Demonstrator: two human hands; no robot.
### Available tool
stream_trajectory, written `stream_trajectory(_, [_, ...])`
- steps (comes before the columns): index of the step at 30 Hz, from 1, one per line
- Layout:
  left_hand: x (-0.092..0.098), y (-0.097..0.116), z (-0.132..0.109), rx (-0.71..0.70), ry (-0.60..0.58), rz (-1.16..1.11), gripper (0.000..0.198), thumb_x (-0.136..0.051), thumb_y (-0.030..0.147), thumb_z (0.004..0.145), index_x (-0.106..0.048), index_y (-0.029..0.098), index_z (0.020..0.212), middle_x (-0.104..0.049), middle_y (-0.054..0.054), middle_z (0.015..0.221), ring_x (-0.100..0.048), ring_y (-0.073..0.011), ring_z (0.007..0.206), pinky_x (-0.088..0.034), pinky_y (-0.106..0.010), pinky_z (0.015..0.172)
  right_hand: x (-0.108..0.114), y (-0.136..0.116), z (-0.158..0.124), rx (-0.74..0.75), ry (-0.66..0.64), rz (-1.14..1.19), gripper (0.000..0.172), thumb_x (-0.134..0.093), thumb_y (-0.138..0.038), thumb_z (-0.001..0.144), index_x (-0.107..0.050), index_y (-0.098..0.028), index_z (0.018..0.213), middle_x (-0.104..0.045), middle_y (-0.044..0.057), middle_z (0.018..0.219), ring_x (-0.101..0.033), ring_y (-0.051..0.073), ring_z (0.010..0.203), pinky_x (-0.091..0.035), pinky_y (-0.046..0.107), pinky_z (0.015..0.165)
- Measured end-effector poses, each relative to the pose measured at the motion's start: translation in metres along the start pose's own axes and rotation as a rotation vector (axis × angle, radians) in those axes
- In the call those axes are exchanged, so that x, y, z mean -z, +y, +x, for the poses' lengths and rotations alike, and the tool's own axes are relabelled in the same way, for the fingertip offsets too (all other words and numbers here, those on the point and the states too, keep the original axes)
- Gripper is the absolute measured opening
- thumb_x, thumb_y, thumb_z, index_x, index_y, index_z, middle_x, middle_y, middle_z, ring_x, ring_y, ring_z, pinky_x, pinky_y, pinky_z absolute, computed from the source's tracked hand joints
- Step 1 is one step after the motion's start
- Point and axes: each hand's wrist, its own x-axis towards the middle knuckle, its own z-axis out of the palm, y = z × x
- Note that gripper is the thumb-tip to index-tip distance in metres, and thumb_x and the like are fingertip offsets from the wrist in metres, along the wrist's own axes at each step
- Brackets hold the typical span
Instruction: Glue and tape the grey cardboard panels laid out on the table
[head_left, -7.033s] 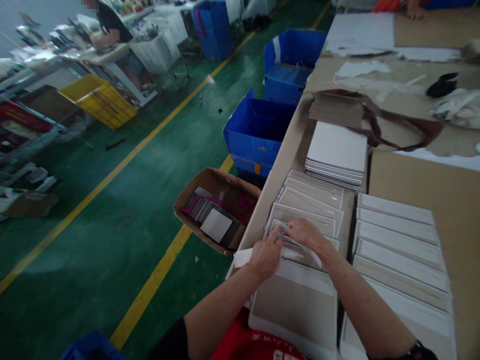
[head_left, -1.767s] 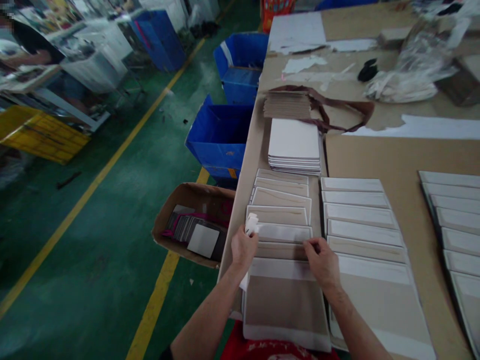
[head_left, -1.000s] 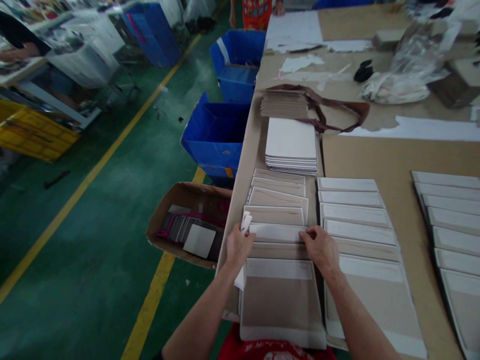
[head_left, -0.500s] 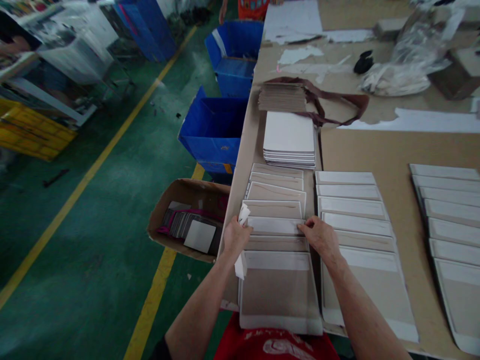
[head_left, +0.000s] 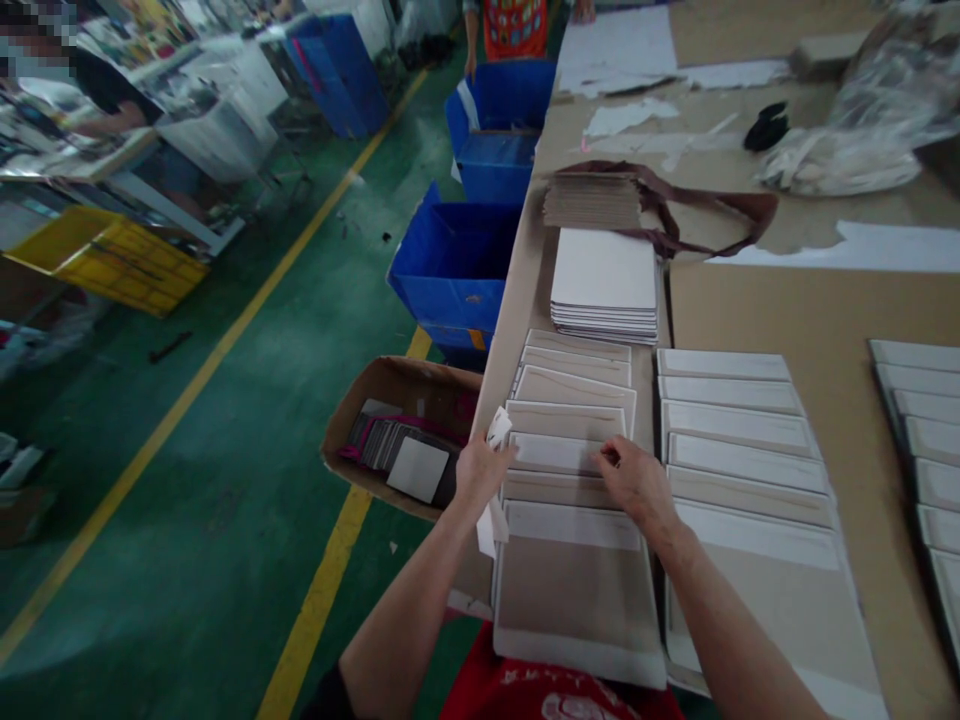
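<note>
My left hand [head_left: 482, 472] is closed around several white paper strips [head_left: 491, 530], which stick out above and below the fist. Its fingertips touch the left end of a white strip [head_left: 551, 453] lying across one of the overlapping boards. At that strip's right part, my right hand [head_left: 636, 487] has thumb and fingers curled together in a pinch; what lies between the fingertips is hidden. The boards form a stepped column, the nearest a grey-brown board [head_left: 574, 590] with white edges. Beside it on the right runs a second column of boards [head_left: 750, 560].
Past the column sit a stack of white boards [head_left: 604, 268] and a brown bundle [head_left: 596, 200] with a dark strap. Left of the table edge stand a cardboard box [head_left: 349, 405] and blue bins [head_left: 442, 255]. More boards [head_left: 930, 430] lie far right. Other people stand farther off.
The view has turned left, so the table appears farther right. My right fingertips have slid slightly left along the white strip. My left hand stays at its left end, still holding the paper strips.
</note>
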Motion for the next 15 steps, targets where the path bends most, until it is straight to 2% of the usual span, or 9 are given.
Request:
stream_trajectory(2, [-0.001,0.003,-0.002,-0.002,-0.006,-0.005,0.045,-0.070,0.046,0.071,-0.064,0.018,0.106,-0.073,-0.013,0.098,-0.067,-0.0292,0.093,-0.046,-0.031,0.075,-0.008,-0.012,0.003,0.032,-0.031,-0.044,0.020,-0.055,-0.041,0.087,-0.060,-0.023,0.080,-0.068,0.002,0.082,-0.060,0.018,0.073,-0.034,0.028,0.061])
stream_trajectory(5, [0.001,0.007,-0.004,0.007,-0.019,-0.030,0.039,-0.069,0.039,0.072,-0.066,0.017,0.103,-0.072,-0.016,0.100,-0.066,-0.0315,0.100,-0.045,-0.033,0.081,-0.015,-0.027,0.007,0.036,-0.077,-0.153,0.026,-0.051,-0.045,0.089,-0.060,-0.022,0.079,-0.068,0.005,0.084,-0.061,0.020,0.074,-0.032,0.029,0.058])
stream_trajectory(9, [0.019,0.003,-0.012,0.021,-0.066,-0.154,0.032,-0.066,0.030,0.074,-0.067,0.016,0.103,-0.070,-0.017,0.104,-0.062,-0.0321,0.108,-0.044,-0.034,0.084,-0.013,-0.034,0.003,0.008,-0.046,-0.194,0.018,-0.046,-0.028,0.091,-0.062,-0.020,0.091,-0.068,0.009,0.097,-0.062,0.020,0.075,-0.034,0.030,0.059])
stream_trajectory(12, [0.038,-0.006,-0.029,0.022,-0.211,-0.333,0.028,-0.066,0.030,0.073,-0.069,0.015,0.096,-0.072,-0.012,0.093,-0.066,-0.0274,0.093,-0.048,-0.029,0.072,-0.008,-0.042,-0.015,0.033,-0.016,0.053,0.015,-0.049,-0.025,0.087,-0.062,-0.020,0.094,-0.067,0.007,0.097,-0.061,0.018,0.076,-0.038,0.029,0.065])
stream_trajectory(15, [0.047,-0.013,-0.056,0.047,-0.425,-0.542,0.028,-0.063,0.036,0.076,-0.070,0.012,0.087,-0.070,-0.009,0.076,-0.065,-0.0187,0.066,-0.048,-0.026,0.058,-0.011,-0.063,-0.040,0.047,-0.200,0.506,0.023,-0.053,-0.041,0.086,-0.062,-0.021,0.080,-0.063,0.000,0.072,-0.057,0.016,0.067,-0.040,0.027,0.064])
